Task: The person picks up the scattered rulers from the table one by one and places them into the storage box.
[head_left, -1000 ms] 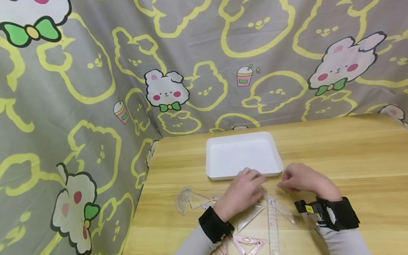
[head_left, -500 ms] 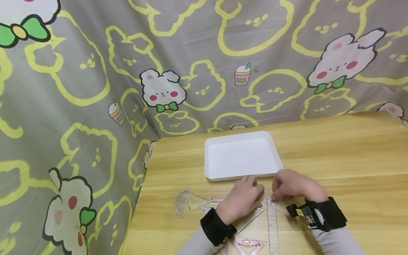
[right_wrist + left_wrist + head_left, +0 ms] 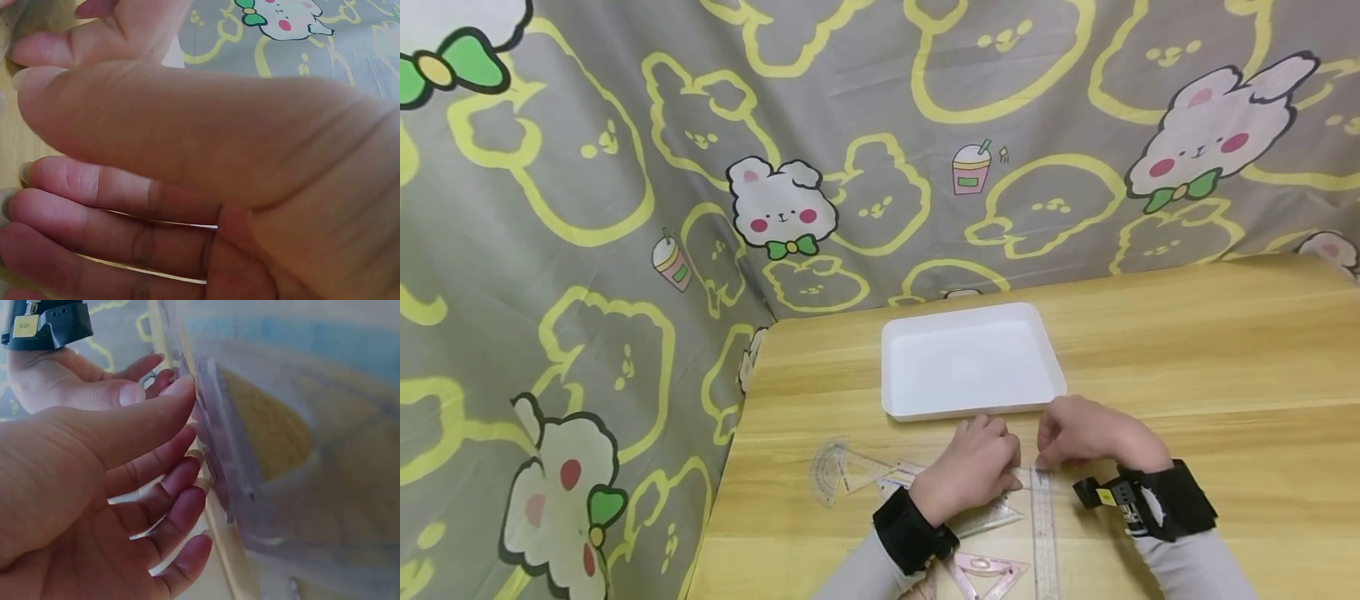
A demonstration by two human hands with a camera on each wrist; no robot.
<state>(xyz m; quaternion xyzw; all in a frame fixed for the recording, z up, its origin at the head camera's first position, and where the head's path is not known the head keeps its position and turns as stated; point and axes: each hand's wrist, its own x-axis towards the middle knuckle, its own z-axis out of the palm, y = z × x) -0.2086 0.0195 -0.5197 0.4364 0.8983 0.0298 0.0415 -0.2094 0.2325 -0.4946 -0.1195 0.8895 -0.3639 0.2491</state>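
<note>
My left hand [image 3: 970, 471] lies over the clear set squares, its thumb and fingertips right at the edge of a clear plastic set square [image 3: 275, 506] with a cut-out. Beside it, a long clear ruler [image 3: 1045, 542] points down the table. My right hand [image 3: 1097, 437] is at the ruler's far end, fingertips close to it. In the right wrist view its thumb [image 3: 125, 119] and fingers [image 3: 119, 194] reach forward, apart from each other, with no object showing between them. A clear set square [image 3: 992, 521] sticks out below the left hand.
Beyond the hands stands a white tray [image 3: 973, 362]. A clear protractor [image 3: 829, 471] and a small set square [image 3: 863, 475] lie at the left. A pink set square [image 3: 988, 571] is near the front. A patterned curtain [image 3: 865, 108] hangs behind the table.
The right hand has come left and slightly toward the front. A diagonal clear ruler no longer shows to the right of the upright one. The left hand has shifted slightly.
</note>
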